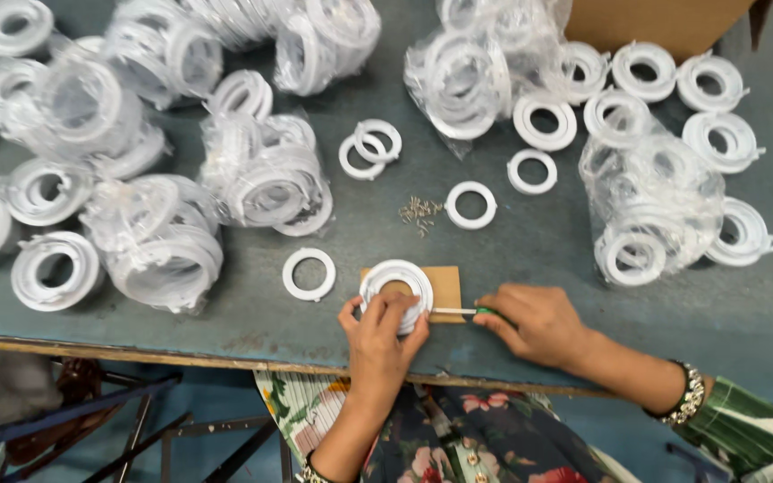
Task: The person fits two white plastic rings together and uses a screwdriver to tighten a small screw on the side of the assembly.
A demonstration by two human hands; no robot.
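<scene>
I'm pinching the white ring (395,291) steady with my left hand (379,333) while my right hand (534,324), fingers closed, is gripping the screwdriver (460,311); keeping it level matters.

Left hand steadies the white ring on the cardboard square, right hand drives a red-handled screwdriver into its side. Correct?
Not quite: the head view shows the screwdriver in the right hand has a green handle, not red. The rest holds: the left hand steadies the white ring on the cardboard square.
</scene>
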